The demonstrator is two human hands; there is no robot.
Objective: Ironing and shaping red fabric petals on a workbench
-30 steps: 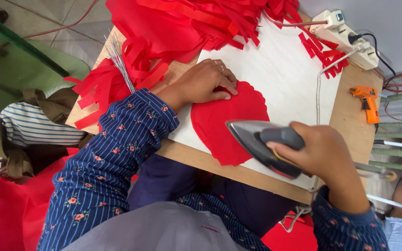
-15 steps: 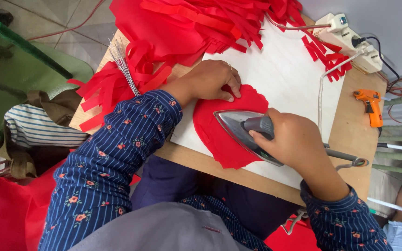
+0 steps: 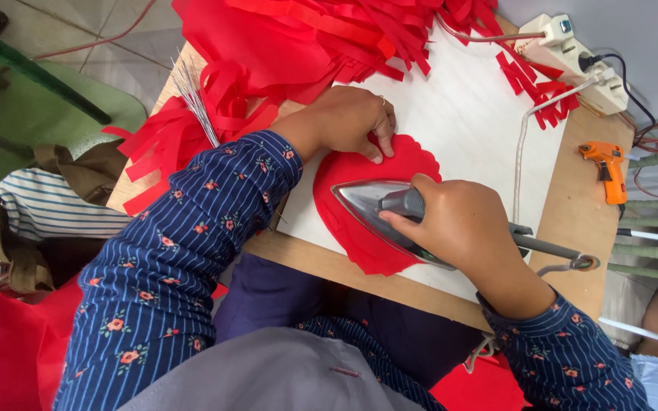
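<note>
Directly under the right hand [image 3: 462,228], which gripped the iron [image 3: 378,213] by its handle, lay the red scalloped cloth [image 3: 352,171] on the white board [image 3: 466,122]; the iron's nose pointed left, towards the left hand [image 3: 344,122] pressing fingers flat on the cloth's far edge

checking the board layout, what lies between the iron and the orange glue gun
Head view: bare white board, the iron's pale cord and a wood strip separate iron from glue gun.
</note>
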